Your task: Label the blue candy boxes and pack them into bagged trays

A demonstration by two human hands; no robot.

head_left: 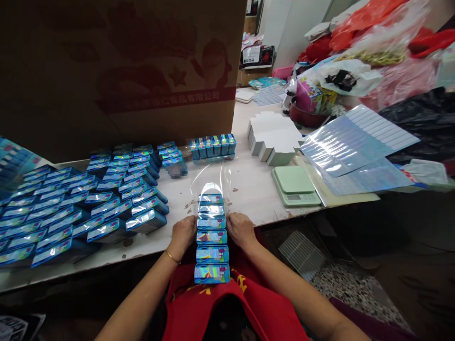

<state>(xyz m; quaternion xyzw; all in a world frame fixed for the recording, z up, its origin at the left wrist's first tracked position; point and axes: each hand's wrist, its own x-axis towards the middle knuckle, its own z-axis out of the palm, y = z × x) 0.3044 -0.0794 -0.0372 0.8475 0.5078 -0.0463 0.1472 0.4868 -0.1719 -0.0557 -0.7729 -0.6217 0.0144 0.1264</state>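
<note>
A row of several small, shiny blue boxes (212, 237) runs from the table edge toward my red apron. Clear plastic film (209, 182) stands up at the far end of the row, over the table. My left hand (184, 233), with a gold bangle at the wrist, presses against the row's left side with curled fingers. From the other side my right hand (241, 229) grips the same row, its fingers partly hidden. Beyond it, another row of blue boxes (213, 147) lies on clear film.
Many blue boxes (106, 194) stand in rows on the left. Behind them rises a large cardboard carton (124, 61). A pale green scale (295, 186), a stack of white card (273, 132) and shiny printed sheets (350, 147) lie right. Plastic bags (373, 38) heap up behind.
</note>
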